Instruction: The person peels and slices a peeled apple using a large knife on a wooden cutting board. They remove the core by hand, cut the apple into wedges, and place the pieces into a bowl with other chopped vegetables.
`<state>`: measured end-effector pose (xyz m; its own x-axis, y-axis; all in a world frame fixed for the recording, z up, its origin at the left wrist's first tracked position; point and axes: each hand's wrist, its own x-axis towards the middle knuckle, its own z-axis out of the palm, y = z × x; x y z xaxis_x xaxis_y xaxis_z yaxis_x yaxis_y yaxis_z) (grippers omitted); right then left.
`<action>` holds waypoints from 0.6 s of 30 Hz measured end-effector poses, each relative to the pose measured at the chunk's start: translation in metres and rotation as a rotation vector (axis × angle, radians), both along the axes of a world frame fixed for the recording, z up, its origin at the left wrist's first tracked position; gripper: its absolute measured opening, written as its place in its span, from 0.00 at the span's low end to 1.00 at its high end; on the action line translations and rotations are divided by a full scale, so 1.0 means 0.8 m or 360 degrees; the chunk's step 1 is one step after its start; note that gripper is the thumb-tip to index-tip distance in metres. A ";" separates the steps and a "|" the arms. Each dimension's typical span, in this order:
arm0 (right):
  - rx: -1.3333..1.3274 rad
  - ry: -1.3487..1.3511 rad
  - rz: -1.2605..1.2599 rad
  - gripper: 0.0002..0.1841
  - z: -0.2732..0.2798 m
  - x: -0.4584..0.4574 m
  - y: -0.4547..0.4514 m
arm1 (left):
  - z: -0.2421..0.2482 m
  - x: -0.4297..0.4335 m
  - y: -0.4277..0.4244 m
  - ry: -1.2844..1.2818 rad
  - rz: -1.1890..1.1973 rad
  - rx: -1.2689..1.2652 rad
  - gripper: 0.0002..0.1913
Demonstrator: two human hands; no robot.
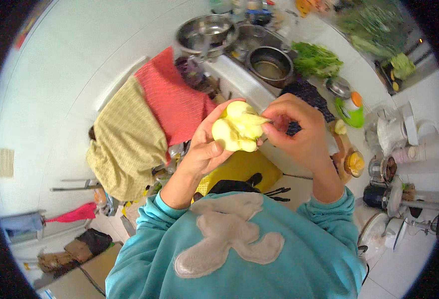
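Note:
My left hand [208, 144] cradles a lumpy, pale yellow-green vegetable [238, 129] in front of my chest, thumb on its near side. I cannot tell its exact kind. With thumb and fingertips, my right hand [298, 129] pinches a thin tapering piece at the vegetable's right side. That piece still joins the rest. A small dark spot shows at the pinched end, partly covered by the fingers. Below the hands is a yellow item [242, 170] with black markings, partly hidden by my left wrist.
Ahead, a steel basin [204, 48] and a dark pot [270, 67] stand at the sink, beside leafy greens [316, 59]. Red [174, 101] and pale yellow cloths [129, 142] hang at left. A green cutting board [350, 117] and a bowl of orange-yellow pieces [354, 163] sit on the right counter.

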<state>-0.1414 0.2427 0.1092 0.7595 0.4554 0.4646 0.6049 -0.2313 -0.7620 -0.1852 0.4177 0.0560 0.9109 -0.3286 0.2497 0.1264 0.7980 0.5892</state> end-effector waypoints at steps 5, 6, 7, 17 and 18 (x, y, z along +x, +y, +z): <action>0.0255 0.0219 0.0231 0.07 -0.009 -0.074 0.147 | -0.012 -0.106 0.144 0.0002 0.0165 -0.0193 0.42; 0.0296 0.0280 0.0284 0.07 -0.011 -0.091 0.176 | -0.015 -0.127 0.170 -0.0008 0.0260 -0.0241 0.41; 0.0336 0.0347 0.0341 0.07 -0.013 -0.108 0.204 | -0.017 -0.149 0.195 -0.0022 0.0281 -0.0281 0.41; 0.0269 0.0822 0.0921 0.08 -0.003 -0.213 0.411 | -0.007 -0.308 0.364 -0.0026 0.0885 -0.0329 0.45; 0.0246 0.0911 0.0975 0.07 -0.006 -0.220 0.423 | -0.012 -0.326 0.375 0.0000 0.1023 -0.0310 0.46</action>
